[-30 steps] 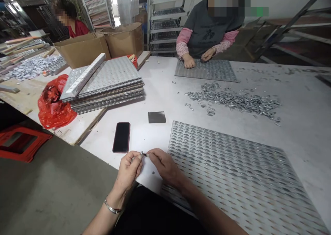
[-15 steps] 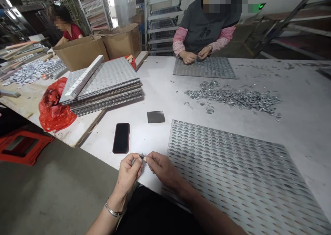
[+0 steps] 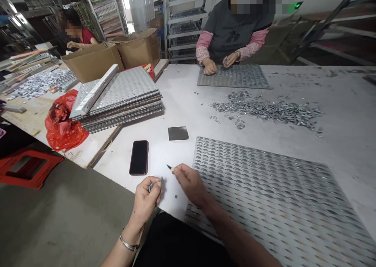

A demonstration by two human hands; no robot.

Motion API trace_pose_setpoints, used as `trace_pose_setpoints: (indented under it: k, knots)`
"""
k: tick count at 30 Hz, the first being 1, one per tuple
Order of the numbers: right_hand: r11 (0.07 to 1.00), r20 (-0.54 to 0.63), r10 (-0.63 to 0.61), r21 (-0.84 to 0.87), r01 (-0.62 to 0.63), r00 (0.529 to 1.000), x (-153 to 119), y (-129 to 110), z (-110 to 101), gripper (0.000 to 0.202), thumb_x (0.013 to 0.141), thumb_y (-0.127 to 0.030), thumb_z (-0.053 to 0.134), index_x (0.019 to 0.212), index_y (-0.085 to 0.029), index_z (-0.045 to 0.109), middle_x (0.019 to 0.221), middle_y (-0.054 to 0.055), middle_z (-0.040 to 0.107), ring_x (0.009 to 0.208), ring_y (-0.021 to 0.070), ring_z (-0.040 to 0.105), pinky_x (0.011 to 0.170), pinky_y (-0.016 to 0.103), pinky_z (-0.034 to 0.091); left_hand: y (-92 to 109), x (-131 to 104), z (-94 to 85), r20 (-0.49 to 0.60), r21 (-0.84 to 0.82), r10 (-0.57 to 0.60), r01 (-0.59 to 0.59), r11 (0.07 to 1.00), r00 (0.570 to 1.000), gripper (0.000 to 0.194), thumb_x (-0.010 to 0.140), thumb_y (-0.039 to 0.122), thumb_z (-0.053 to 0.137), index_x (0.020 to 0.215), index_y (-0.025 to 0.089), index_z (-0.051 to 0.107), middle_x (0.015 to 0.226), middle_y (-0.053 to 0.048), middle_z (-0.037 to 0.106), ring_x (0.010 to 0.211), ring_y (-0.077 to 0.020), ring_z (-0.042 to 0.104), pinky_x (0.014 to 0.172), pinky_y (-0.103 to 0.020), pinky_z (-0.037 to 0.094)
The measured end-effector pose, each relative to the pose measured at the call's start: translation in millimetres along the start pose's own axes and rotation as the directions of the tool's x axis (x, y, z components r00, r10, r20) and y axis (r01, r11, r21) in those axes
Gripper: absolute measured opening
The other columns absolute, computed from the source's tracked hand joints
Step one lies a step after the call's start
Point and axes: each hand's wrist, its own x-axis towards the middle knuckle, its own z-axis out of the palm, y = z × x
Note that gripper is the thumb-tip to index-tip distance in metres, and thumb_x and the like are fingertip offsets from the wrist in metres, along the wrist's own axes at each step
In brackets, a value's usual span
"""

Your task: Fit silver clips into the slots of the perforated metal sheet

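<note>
My left hand [image 3: 147, 200] is closed, pinching a small grey leaf-shaped piece [image 3: 161, 179] between thumb and forefinger, with more grey pieces partly hidden in the curled fingers. To its right, my right hand [image 3: 190, 183] grips a small tool with a dark pointed tip [image 3: 169, 167] and a pale body; the rest is hidden in the fingers. The two hands are apart above the table's front edge. Under my right forearm lies a large panel [image 3: 264, 188] patterned with rows of leaf-shaped pieces. A tiny dark round bit [image 3: 176, 196] rests between the hands.
Beyond my hands lie a phone [image 3: 139, 157] and a dark flat block [image 3: 178, 133]. A heap of leaf-shaped pieces [image 3: 273, 112] is farther back. Across the table a co-worker's hands [image 3: 219, 65] work over another panel [image 3: 249, 77]. Stacked panels [image 3: 123, 98] and a red bag [image 3: 63, 126] stand left.
My right hand has drawn the pointed tool up and right, away from the left hand. The tiny round bit on the table now shows. My left hand has hardly moved.
</note>
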Motion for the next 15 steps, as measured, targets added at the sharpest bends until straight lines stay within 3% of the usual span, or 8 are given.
trace_pose_setpoints:
  k: [4, 9, 15]
  knots:
    - [1.0, 0.05, 0.016, 0.003, -0.016, 0.999, 2.5, -5.5, -8.1, 0.03, 0.091, -0.04, 0.046, 0.069, -0.02, 0.053, 0.058, -0.004, 0.046, 0.057, 0.0132, 0.044, 0.055, 0.024, 0.035, -3.4, 0.1, -0.9, -0.012, -0.007, -0.002, 0.002, 1.0, 1.0, 0.027, 0.087, 0.044, 0.063, 0.086, 0.018, 0.056, 0.05, 0.008, 0.047, 0.04, -0.0047, 0.028, 0.04, -0.019, 0.02]
    - [0.999, 0.166, -0.025, -0.043, 0.032, 0.986, -9.0, -6.7, 6.0, 0.03, 0.091, -0.037, 0.044, 0.068, -0.019, 0.051, 0.058, -0.004, 0.046, 0.057, 0.0122, 0.043, 0.054, 0.024, 0.032, -3.0, 2.1, 1.4, -0.018, -0.017, 0.007, -0.007, 1.0, 1.0, 0.026, 0.087, 0.042, 0.063, 0.084, 0.018, 0.055, 0.047, 0.008, 0.045, 0.04, -0.0052, 0.027, 0.04, -0.019, 0.019]
    - [0.999, 0.215, -0.03, -0.037, 0.039, 0.976, -9.7, -1.9, 11.9, 0.029, 0.09, -0.034, 0.044, 0.067, -0.019, 0.051, 0.057, -0.004, 0.045, 0.055, 0.0113, 0.042, 0.052, 0.023, 0.03, 1.0, 1.3, 4.6, -0.007, -0.028, 0.006, -0.006, 1.0, 1.0, 0.027, 0.087, 0.043, 0.063, 0.08, 0.018, 0.053, 0.045, 0.009, 0.042, 0.039, -0.0052, 0.025, 0.04, -0.019, 0.017]
